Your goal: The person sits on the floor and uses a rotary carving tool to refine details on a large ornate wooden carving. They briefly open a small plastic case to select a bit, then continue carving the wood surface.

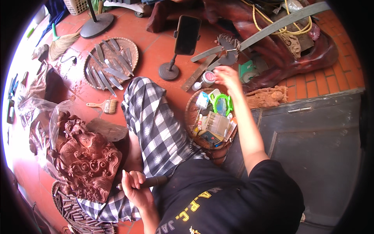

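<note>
I sit on a red tiled floor with checked trousers. My left hand (136, 187) is closed around a dark-handled carving tool (154, 181) next to a reddish-brown carved wood block (87, 160) at my left knee. My right hand (227, 76) reaches forward with fingers spread, just right of a small round jar with a pale lid (208, 78). It hovers beyond a round woven tray (191, 107) that holds a green-framed object (223, 104), a small white box and other small items.
A second woven tray (132, 45) with several metal chisels lies ahead left. A phone on a stand (186, 36) is upright in front. A paintbrush (104, 105), a broom (62, 43), plastic bags, a large dark carved trunk (280, 46) and a grey step at right surround me.
</note>
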Tool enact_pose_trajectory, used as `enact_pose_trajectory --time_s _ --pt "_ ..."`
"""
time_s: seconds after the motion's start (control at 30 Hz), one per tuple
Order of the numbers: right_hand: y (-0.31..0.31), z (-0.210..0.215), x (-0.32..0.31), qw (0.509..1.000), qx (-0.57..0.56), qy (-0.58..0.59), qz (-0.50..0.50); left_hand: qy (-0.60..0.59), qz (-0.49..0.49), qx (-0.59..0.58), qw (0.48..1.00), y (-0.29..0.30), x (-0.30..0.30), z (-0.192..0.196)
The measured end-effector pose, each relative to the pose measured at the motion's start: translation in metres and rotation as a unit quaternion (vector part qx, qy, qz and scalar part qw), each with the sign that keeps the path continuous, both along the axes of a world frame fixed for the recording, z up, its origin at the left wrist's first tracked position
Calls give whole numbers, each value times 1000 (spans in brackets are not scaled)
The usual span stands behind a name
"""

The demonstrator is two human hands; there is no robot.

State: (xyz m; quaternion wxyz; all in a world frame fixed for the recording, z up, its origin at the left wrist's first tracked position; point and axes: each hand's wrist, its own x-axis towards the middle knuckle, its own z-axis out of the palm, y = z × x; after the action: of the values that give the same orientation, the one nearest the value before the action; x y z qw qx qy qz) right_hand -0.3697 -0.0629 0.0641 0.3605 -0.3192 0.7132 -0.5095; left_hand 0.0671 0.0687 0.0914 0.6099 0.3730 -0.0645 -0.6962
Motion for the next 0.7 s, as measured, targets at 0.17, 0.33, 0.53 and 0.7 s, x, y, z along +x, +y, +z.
enact_pose_trajectory --time_s 0.17,0.33,0.53,0.7 --pt "-69 -111 46 991 130 -7 40 -46 -4 22 999 0 -8 9" --pt "-148 -185 65 961 88 259 44 -25 39 49 998 2 -7 2" --pt "-170 -176 80 964 70 256 -11 -64 39 73 994 -13 -19 -1" --pt "-196 -169 89 962 23 271 0 -98 -19 57 993 -24 -32 -1"
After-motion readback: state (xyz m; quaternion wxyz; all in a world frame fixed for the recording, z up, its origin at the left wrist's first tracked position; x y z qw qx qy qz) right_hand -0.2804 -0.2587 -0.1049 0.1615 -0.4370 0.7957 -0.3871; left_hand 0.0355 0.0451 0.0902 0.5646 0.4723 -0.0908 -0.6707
